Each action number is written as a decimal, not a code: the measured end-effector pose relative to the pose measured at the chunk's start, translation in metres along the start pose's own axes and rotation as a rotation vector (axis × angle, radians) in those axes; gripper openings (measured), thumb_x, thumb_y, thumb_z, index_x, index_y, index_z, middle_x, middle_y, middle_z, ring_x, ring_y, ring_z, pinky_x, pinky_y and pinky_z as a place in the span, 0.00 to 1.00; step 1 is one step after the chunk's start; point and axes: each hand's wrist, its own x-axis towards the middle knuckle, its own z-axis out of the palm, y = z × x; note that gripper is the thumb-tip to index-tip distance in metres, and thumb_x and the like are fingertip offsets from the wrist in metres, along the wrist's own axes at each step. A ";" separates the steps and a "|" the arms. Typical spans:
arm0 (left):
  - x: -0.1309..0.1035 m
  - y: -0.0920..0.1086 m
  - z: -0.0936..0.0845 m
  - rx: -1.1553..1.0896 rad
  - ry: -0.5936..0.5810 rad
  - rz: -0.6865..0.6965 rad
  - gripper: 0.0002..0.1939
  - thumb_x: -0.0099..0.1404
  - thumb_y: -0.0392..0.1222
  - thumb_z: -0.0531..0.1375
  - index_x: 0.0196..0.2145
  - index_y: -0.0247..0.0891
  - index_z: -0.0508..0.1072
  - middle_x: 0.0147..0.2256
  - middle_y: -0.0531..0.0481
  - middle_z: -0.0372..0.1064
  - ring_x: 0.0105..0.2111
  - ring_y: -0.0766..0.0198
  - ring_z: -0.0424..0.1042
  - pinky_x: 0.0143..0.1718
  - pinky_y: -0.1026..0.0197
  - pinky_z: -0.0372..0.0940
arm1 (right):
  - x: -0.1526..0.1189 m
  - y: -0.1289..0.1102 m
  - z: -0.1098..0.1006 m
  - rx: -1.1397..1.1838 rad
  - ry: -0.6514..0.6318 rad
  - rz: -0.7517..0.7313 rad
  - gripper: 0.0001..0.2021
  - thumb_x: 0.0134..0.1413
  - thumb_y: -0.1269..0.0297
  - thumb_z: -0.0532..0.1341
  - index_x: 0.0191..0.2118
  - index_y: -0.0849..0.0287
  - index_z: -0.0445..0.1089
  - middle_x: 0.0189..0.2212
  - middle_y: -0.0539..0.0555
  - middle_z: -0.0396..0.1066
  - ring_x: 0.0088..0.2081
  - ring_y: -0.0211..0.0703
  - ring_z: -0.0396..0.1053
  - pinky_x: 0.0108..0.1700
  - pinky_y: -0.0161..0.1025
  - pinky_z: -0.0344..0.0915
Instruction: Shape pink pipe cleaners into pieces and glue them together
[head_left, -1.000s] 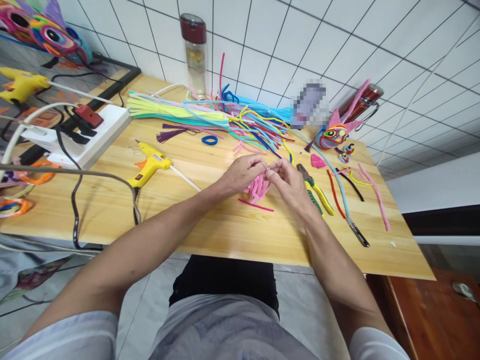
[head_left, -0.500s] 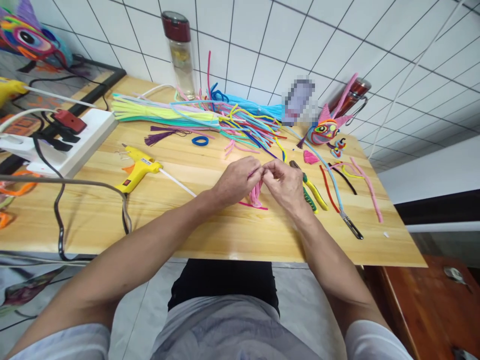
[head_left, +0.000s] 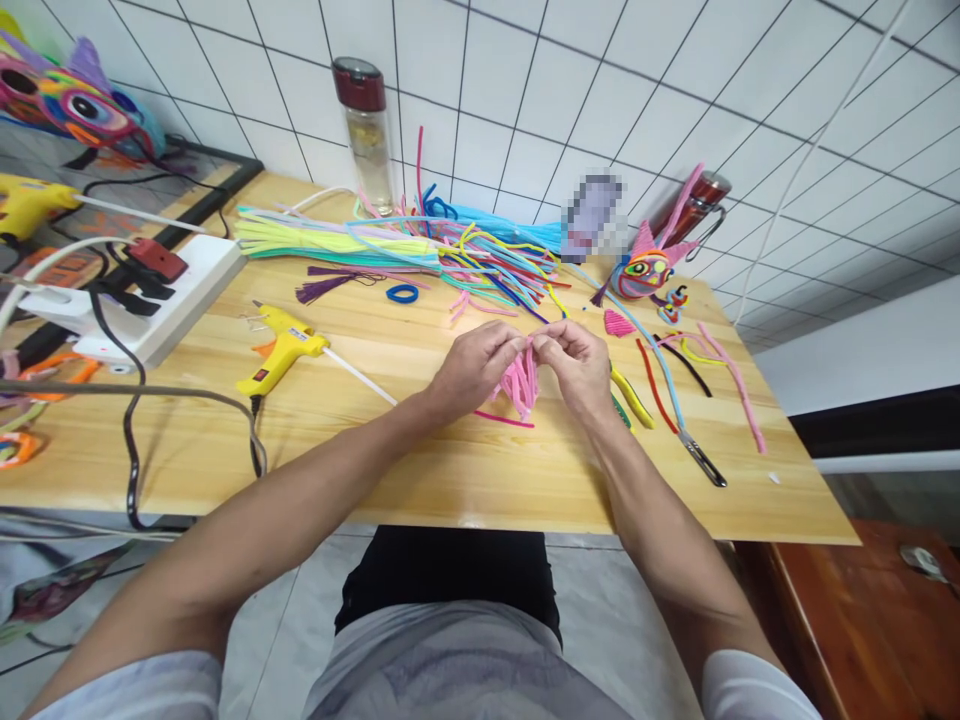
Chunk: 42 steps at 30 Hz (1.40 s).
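Note:
Both hands meet over the middle of the wooden table. Between them is a pink piece of bent, fuzzy stems [head_left: 520,388], its lower end hanging toward the tabletop. My left hand [head_left: 478,366] pinches its upper left side, and my right hand [head_left: 576,364] pinches the upper right side. The fingertips of the two hands are close together and partly hide the top of the piece. A darker pink stem [head_left: 510,421] lies on the table just below. Beside my right hand are yellow-and-green pliers [head_left: 632,396], partly covered by it.
A yellow glue gun [head_left: 282,347] lies left, near a white power strip [head_left: 176,300] and cables. Bundled coloured stems [head_left: 337,238] and a bottle [head_left: 365,140] are at the back. Right are a colourful fish figure [head_left: 642,274], a craft knife [head_left: 703,459] and loose stems.
The hands have parted slightly at the fingertips, and more of the pink piece shows between them. The whole view has shifted a little, with the table lower in the picture.

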 end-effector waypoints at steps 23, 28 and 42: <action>0.004 -0.004 -0.005 0.053 -0.062 -0.065 0.12 0.73 0.46 0.57 0.33 0.39 0.73 0.33 0.49 0.72 0.37 0.60 0.71 0.43 0.58 0.63 | -0.001 0.006 -0.004 -0.300 -0.085 -0.165 0.17 0.69 0.45 0.60 0.41 0.52 0.78 0.36 0.53 0.79 0.39 0.47 0.75 0.46 0.45 0.69; 0.004 -0.005 -0.004 0.037 -0.025 -0.021 0.12 0.73 0.44 0.57 0.34 0.38 0.74 0.36 0.47 0.74 0.39 0.59 0.72 0.47 0.57 0.65 | -0.001 0.005 -0.003 -0.283 -0.074 -0.188 0.15 0.66 0.47 0.64 0.46 0.52 0.79 0.42 0.54 0.81 0.40 0.47 0.76 0.47 0.45 0.71; 0.007 -0.013 -0.004 -0.415 -0.108 -0.275 0.15 0.68 0.53 0.63 0.35 0.37 0.72 0.31 0.53 0.68 0.30 0.66 0.67 0.33 0.63 0.63 | 0.004 0.011 -0.006 -0.155 -0.114 -0.071 0.17 0.60 0.45 0.68 0.39 0.55 0.77 0.33 0.50 0.77 0.34 0.42 0.71 0.41 0.41 0.67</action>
